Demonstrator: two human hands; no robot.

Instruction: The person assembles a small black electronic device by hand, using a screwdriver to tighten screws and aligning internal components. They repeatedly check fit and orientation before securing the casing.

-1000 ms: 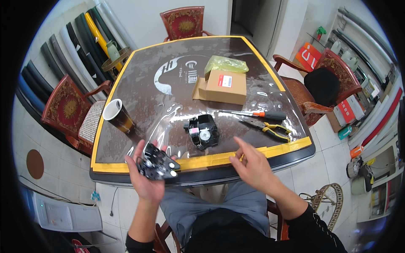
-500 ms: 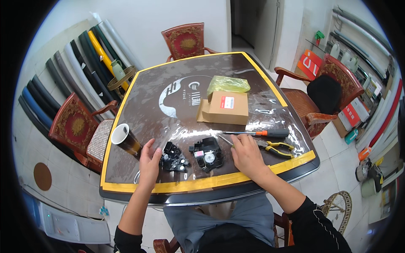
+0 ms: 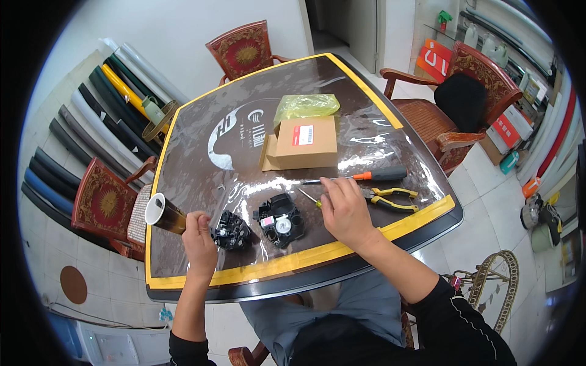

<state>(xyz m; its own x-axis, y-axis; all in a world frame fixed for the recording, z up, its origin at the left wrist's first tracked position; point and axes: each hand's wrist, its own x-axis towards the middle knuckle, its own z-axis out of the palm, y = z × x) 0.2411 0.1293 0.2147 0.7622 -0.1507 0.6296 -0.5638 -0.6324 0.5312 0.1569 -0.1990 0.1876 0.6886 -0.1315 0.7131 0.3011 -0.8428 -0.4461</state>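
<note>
My left hand (image 3: 199, 241) is closed, its fingertips at the left edge of a small black plastic assembly (image 3: 231, 232), which sits tilted; the grip itself is partly hidden. To the right of it a larger black plastic housing (image 3: 279, 221), with a round pale disc and a pink label, lies on the table. My right hand (image 3: 347, 213) is shut round the handle of a small screwdriver (image 3: 310, 197); its thin metal shaft points left and away from me. Behind that hand rests a larger screwdriver (image 3: 384, 174) in grey and orange, and to its right are yellow-black pliers (image 3: 395, 200).
A paper cup (image 3: 163, 213) stands just left of my left hand. Farther back sit an opened cardboard box (image 3: 305, 146) and a yellow-green plastic bag (image 3: 307, 108). Yellow tape (image 3: 293, 262) edges the dark table (image 3: 183, 152). Chairs (image 3: 244, 52) surround it, and rolls of film (image 3: 122, 91) lean on the left wall.
My left hand has gone from spread fingers to closed at the smaller black assembly, which now has a different tilt. My right hand stays at the small screwdriver. The whole view has shifted slightly.
</note>
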